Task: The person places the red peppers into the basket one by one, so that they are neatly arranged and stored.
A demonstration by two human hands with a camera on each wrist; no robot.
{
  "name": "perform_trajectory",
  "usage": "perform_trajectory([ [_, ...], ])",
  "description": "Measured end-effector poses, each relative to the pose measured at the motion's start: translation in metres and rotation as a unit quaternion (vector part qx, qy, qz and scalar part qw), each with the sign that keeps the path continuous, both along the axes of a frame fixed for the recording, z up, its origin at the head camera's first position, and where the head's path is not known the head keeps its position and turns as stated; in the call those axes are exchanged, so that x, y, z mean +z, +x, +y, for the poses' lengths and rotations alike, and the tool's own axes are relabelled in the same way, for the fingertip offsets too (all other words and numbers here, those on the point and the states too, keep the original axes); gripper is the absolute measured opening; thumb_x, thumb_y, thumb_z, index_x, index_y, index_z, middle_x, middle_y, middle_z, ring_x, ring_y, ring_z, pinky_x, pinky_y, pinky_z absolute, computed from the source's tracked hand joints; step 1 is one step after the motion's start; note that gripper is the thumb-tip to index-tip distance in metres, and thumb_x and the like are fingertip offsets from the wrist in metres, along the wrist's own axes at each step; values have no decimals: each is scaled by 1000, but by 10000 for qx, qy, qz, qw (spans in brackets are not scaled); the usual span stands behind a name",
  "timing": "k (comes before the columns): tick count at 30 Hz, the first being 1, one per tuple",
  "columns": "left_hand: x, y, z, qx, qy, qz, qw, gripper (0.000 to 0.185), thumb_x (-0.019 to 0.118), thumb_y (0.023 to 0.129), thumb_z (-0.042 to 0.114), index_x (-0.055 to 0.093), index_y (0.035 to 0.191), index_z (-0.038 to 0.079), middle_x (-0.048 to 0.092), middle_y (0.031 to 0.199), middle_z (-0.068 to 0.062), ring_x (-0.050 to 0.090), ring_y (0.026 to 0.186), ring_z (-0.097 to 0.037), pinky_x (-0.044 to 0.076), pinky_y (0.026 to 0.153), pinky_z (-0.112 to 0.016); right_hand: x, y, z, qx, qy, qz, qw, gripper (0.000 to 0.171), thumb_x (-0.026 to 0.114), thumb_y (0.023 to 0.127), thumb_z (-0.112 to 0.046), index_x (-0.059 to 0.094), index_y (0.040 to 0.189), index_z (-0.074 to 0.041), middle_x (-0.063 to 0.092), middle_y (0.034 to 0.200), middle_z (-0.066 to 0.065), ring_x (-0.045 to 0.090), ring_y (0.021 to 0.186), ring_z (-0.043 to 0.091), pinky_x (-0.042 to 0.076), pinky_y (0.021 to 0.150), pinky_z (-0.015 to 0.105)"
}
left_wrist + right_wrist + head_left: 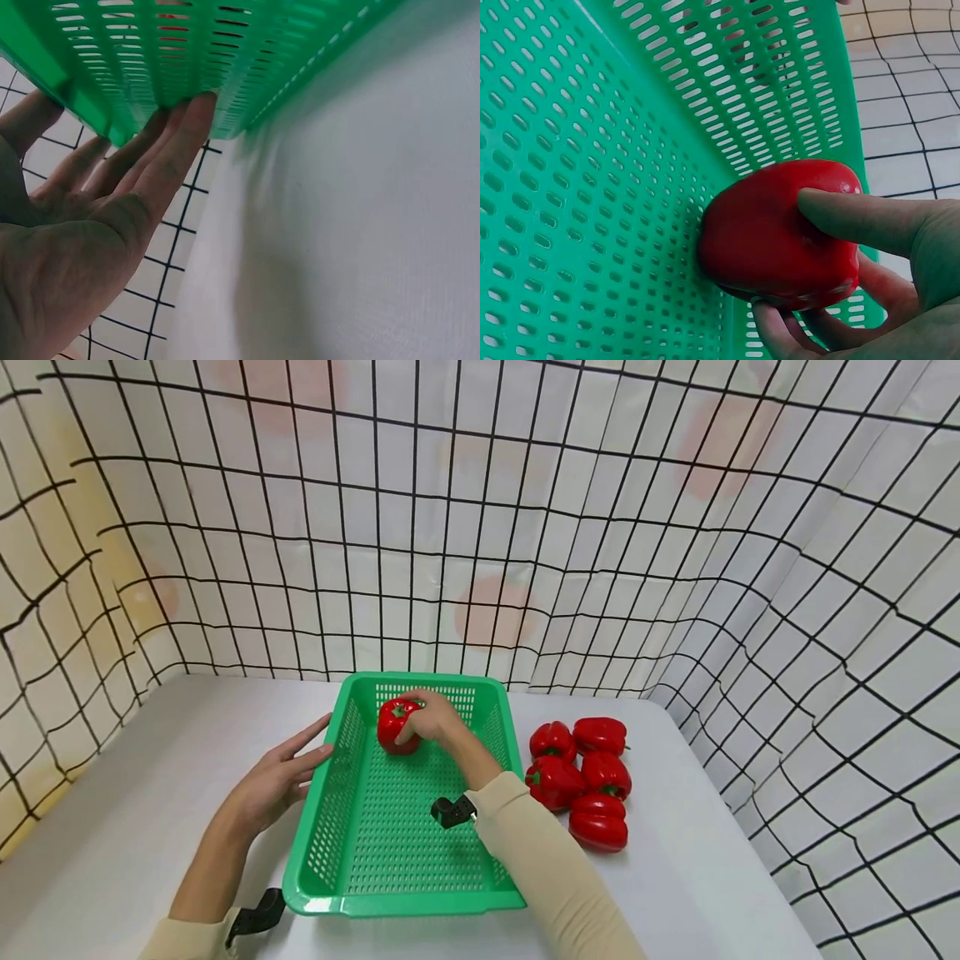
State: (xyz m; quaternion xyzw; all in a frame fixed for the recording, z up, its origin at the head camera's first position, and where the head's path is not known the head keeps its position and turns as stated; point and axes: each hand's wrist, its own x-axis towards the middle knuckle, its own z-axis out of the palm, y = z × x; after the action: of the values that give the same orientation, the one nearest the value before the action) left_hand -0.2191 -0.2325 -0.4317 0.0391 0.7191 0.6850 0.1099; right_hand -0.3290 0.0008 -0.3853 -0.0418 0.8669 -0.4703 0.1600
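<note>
- While pinching a red pepper [391,731] with the right hand [432,718], pointing its stem up along a near-vertical long axis.
- Holding it inside the green basket [405,905], far-left corner.
- Touching the left wall outside with spread left hand [268,783].

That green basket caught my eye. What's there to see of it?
The green basket looks like plastic: roughly rectangular and open-topped, with a smooth rim and many small slots in its walls and floor. It stands upright on the white table. The left hand touches its left side from outside; inside, toward the far left corner, the right hand grips a red pepper.
</note>
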Motion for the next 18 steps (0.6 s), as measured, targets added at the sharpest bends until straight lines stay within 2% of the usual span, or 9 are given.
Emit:
perform_trajectory([
  [4, -2, 2, -1, -3, -57, 118, 9999, 71, 57, 103, 42, 20, 163, 33, 50, 149, -22, 71, 114, -29, 60, 93, -42, -4, 1, 1, -18, -32, 30, 10000, 72, 81, 70, 9, 65, 135, -20, 54, 145, 12, 54, 127, 35, 56, 95, 49],
  [14, -2, 2, -1, 23, -15, 28, 10000, 71, 58, 103, 41, 20, 163, 34, 50, 150, -22, 72, 111, -28, 60, 91, -40, -7, 3, 0, 45, -204, -110, 9997, 75, 76, 71, 13, 64, 136, -22, 54, 144, 14, 53, 127, 37, 55, 97, 53],
  [18, -1, 2, 1, 13, -31, 124, 9999, 71, 57, 103, 41, 20, 163, 35, 49, 150, -22, 73, 110, -29, 60, 91, -42, -8, 4, 0, 40, -158, 103, 9998, 75, 78, 71, 11, 63, 136, -22, 56, 142, 15, 53, 126, 37, 55, 96, 51],
])
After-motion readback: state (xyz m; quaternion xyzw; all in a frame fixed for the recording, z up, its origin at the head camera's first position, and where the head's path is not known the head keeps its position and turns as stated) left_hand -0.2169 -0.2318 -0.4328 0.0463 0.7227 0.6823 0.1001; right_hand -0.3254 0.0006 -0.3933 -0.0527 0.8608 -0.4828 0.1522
